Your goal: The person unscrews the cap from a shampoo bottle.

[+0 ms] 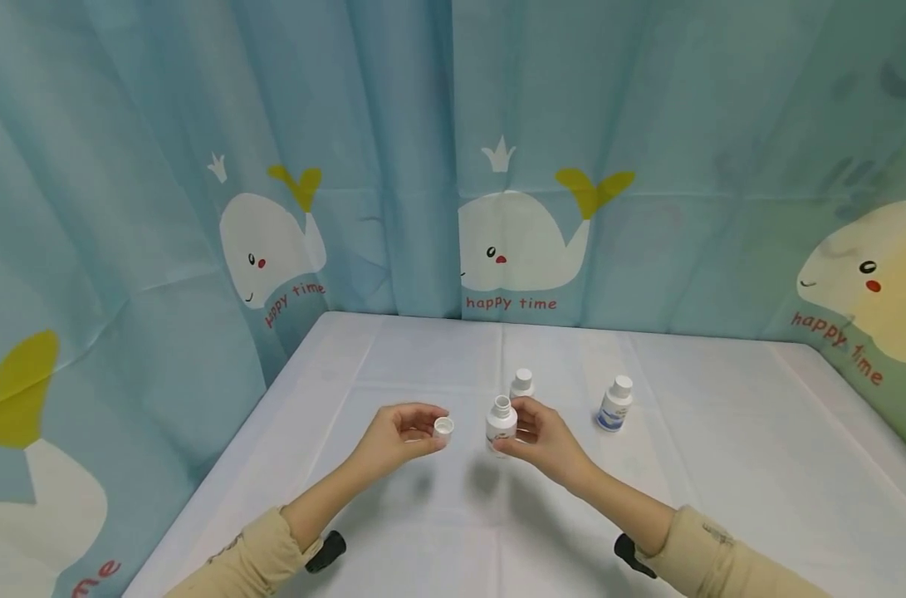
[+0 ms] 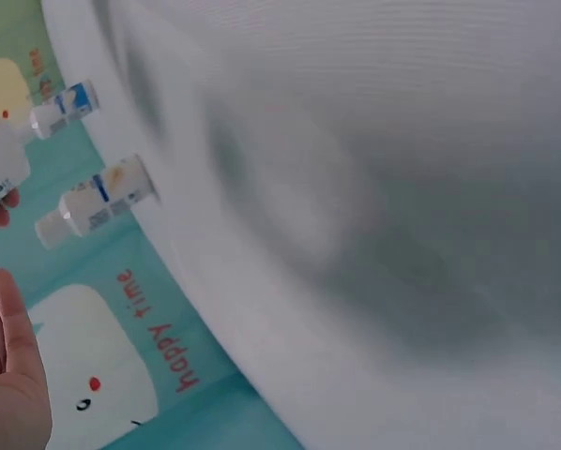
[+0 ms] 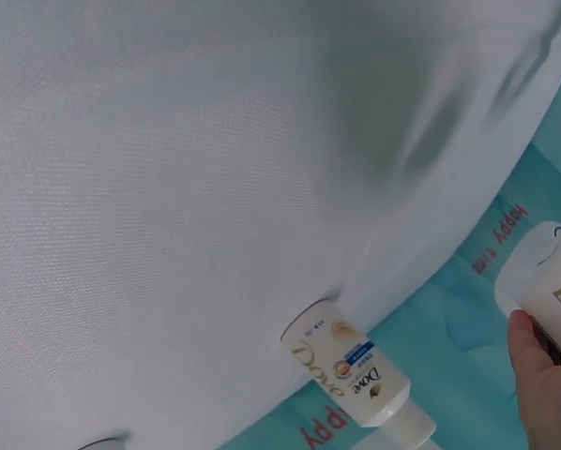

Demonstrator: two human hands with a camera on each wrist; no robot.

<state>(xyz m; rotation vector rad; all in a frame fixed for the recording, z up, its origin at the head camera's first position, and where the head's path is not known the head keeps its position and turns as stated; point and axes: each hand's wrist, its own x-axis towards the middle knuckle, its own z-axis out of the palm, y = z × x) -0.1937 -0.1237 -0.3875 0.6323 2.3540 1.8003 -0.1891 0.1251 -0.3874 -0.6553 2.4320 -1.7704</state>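
My left hand point(image 1: 396, 433) pinches a small white screw cap point(image 1: 443, 428) between thumb and fingers, its hollow side showing. To its right, my right hand point(image 1: 548, 438) grips a small white bottle point(image 1: 501, 422) with its neck uncovered, raised over the table and casting a shadow. The held bottle point(image 2: 3, 161) also shows at the edge of the left wrist view. Just behind it stands a capped white bottle point(image 1: 523, 379), partly hidden in the head view. Farther right is another capped white bottle point(image 1: 614, 404) with a blue label band. Dove lettering is readable on a standing bottle point(image 3: 351, 366).
A white cloth covers the table point(image 1: 423, 548). Blue curtains point(image 1: 408, 124) printed with whales hang behind and along its sides. Dark bands point(image 1: 325, 551) sit at both wrists near the beige sleeves point(image 1: 254, 555).
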